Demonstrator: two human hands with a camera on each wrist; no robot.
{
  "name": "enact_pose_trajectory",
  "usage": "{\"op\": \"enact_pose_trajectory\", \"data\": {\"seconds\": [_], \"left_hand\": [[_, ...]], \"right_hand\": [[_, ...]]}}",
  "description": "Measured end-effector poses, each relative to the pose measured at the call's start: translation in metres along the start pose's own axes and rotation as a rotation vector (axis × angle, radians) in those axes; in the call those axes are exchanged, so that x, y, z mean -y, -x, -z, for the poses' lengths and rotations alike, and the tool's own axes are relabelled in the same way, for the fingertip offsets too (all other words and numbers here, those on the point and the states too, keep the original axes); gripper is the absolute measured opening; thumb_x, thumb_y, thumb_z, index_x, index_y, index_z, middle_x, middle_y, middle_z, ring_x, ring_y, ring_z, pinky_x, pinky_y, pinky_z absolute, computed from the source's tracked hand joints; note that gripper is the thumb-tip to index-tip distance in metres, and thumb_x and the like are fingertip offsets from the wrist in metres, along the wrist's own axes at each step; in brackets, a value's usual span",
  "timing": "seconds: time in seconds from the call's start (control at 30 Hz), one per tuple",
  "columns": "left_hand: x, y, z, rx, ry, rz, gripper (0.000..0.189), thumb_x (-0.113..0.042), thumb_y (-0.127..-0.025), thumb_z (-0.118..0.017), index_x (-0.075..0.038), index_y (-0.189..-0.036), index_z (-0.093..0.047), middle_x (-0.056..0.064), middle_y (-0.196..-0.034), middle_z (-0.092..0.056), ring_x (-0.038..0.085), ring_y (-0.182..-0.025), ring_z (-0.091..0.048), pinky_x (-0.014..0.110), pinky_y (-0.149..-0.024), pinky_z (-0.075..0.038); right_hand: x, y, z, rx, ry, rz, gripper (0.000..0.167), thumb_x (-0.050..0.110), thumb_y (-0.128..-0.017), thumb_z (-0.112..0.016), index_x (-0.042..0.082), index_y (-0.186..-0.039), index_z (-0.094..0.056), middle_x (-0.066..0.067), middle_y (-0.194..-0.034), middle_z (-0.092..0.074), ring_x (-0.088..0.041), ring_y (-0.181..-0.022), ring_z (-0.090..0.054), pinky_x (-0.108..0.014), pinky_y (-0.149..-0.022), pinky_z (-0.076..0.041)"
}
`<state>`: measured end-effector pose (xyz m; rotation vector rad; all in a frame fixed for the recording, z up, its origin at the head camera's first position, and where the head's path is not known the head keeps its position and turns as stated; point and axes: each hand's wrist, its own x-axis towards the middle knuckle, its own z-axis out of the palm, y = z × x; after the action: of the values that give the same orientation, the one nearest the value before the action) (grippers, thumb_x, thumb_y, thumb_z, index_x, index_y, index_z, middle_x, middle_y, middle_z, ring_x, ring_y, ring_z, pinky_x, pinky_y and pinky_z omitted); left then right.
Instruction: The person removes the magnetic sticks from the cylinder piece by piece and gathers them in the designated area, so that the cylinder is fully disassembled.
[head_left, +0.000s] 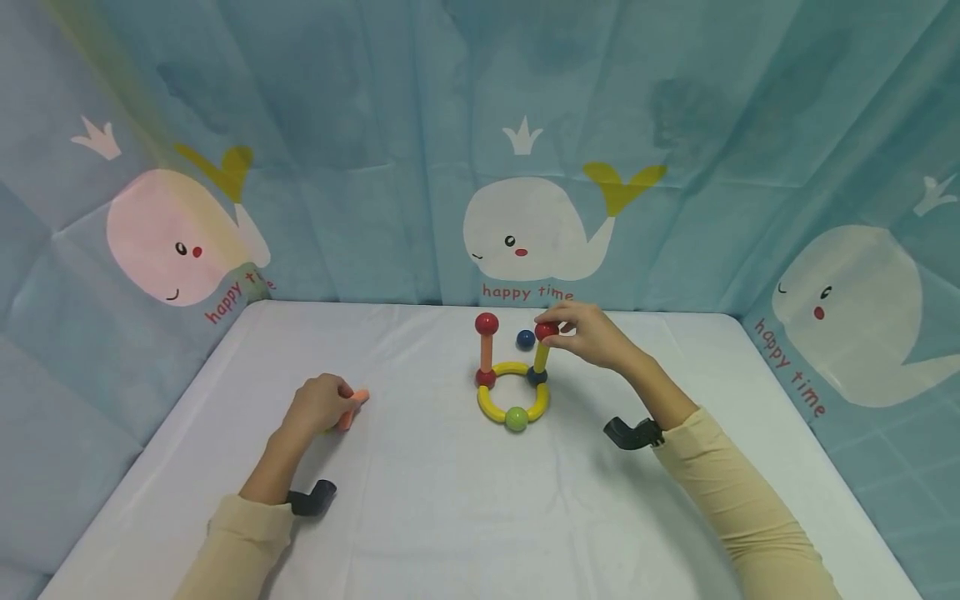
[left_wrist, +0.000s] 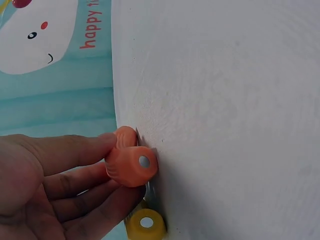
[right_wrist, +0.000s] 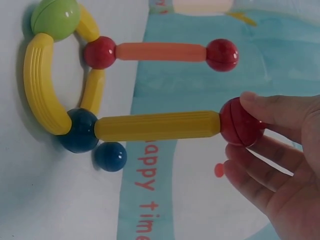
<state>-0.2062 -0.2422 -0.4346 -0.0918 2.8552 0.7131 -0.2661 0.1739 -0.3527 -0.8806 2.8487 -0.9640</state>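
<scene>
My right hand pinches a red ball between thumb and fingertips. That ball sits atop an upright yellow magnetic rod, whose foot meets a dark blue ball in a ring. Curved yellow rods join this ball, a green ball and a second red ball into the ring. From the latter rises an orange rod capped by another red ball. At the left, my left hand grips an orange rod with a silvery end; another orange piece shows just behind it.
A loose blue ball lies on the white table behind the ring. Below the left fingers is a yellow piece with a silvery end. Whale-printed curtain hangs along the back and sides.
</scene>
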Motion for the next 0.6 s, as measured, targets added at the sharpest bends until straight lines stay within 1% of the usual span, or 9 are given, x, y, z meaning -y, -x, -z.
{"op": "enact_pose_trajectory", "data": {"seconds": [0.1, 0.23, 0.33, 0.43, 0.5, 0.6], "left_hand": [[-0.0029, 0.0024, -0.0008, -0.017, -0.004, 0.001, 0.029, -0.016, -0.089, -0.068, 0.009, -0.102, -0.064, 0.016, -0.082, -0.067, 0.026, -0.075, -0.06, 0.035, -0.063, -0.051], [-0.0036, 0.0039, -0.0035, -0.037, 0.002, -0.001, 0.029, -0.022, -0.093, -0.065, 0.006, -0.095, -0.064, 0.008, -0.064, -0.063, 0.021, -0.066, -0.056, 0.03, -0.058, -0.045], [-0.0036, 0.004, -0.005, -0.046, 0.001, -0.011, 0.029, -0.025, -0.094, -0.063, 0.004, -0.091, -0.064, 0.004, -0.057, -0.061, 0.018, -0.06, -0.054, 0.028, -0.056, -0.042], [-0.0043, 0.004, -0.0054, -0.049, 0.001, -0.015, 0.025, -0.021, -0.094, -0.064, 0.004, -0.092, -0.064, 0.004, -0.055, -0.061, 0.018, -0.059, -0.054, 0.028, -0.055, -0.042], [-0.0052, 0.0045, -0.0047, -0.057, -0.007, -0.018, 0.025, -0.018, -0.093, -0.064, 0.006, -0.097, -0.064, 0.004, -0.058, -0.061, 0.019, -0.062, -0.054, 0.031, -0.057, -0.044], [-0.0057, 0.0057, -0.0036, -0.072, -0.024, -0.025, 0.028, -0.014, -0.091, -0.065, 0.01, -0.105, -0.064, 0.008, -0.066, -0.064, 0.021, -0.066, -0.056, 0.036, -0.062, -0.049]], "right_hand": [[0.0004, -0.0002, 0.0004, 0.002, 0.013, 0.003, 0.035, 0.01, -0.087, -0.072, 0.004, -0.121, -0.067, -0.012, -0.115, -0.067, -0.027, -0.103, -0.06, -0.045, -0.09, -0.055], [-0.0002, -0.0005, -0.0001, -0.001, 0.009, 0.009, 0.036, 0.01, -0.087, -0.073, 0.004, -0.121, -0.066, -0.012, -0.112, -0.068, -0.027, -0.102, -0.06, -0.046, -0.09, -0.055], [-0.0006, -0.0003, -0.0004, -0.001, 0.0, 0.01, 0.036, 0.01, -0.086, -0.073, 0.003, -0.121, -0.066, -0.013, -0.112, -0.068, -0.027, -0.101, -0.06, -0.048, -0.091, -0.054], [-0.0008, 0.0002, -0.0002, 0.0, 0.0, 0.012, 0.036, 0.01, -0.086, -0.073, 0.003, -0.121, -0.066, -0.013, -0.112, -0.067, -0.027, -0.101, -0.06, -0.048, -0.091, -0.054], [-0.0009, 0.0, -0.0001, -0.001, 0.001, 0.014, 0.036, 0.011, -0.086, -0.073, 0.003, -0.121, -0.066, -0.013, -0.113, -0.067, -0.027, -0.101, -0.06, -0.049, -0.091, -0.054], [-0.0011, -0.0002, -0.0002, -0.001, 0.0, 0.021, 0.037, 0.01, -0.086, -0.073, 0.003, -0.121, -0.066, -0.013, -0.113, -0.067, -0.027, -0.101, -0.061, -0.049, -0.091, -0.054]]}}
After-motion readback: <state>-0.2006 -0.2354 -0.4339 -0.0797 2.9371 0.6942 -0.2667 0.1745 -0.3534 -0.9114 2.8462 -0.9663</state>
